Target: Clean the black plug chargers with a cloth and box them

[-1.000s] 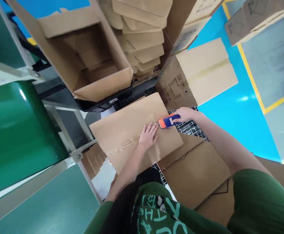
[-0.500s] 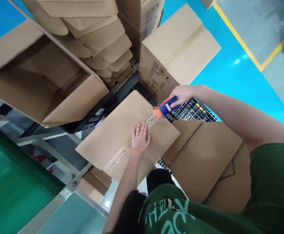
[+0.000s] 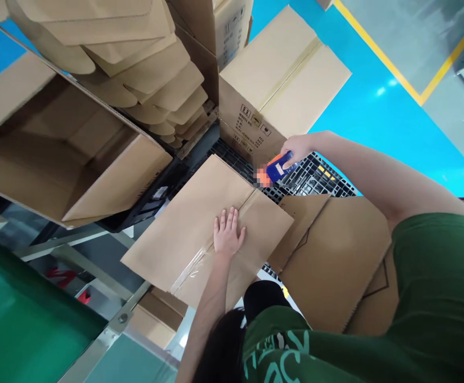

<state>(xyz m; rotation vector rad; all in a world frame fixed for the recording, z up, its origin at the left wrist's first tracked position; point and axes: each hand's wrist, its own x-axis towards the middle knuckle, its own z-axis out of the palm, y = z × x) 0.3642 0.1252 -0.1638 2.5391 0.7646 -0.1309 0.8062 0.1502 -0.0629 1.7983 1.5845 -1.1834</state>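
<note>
My left hand lies flat with fingers stretched out on the top of a closed cardboard box. Clear packing tape runs along the box's middle seam, passing under that hand. Closed around a blue and orange tape dispenser is my right hand, held just beyond the far edge of the box. The dispenser's front end is blurred by coarse squares, so I cannot tell whether tape still joins it to the box.
Another taped carton stands behind on a black plastic pallet. On the left is an open carton, with stacked flat cardboard behind it. Folded cardboard lies at right; a green conveyor belt fills the lower left.
The tape dispenser in my right hand has moved from over the box's far edge to just past it. My left hand stays flat on the top. The view has shifted slightly.
</note>
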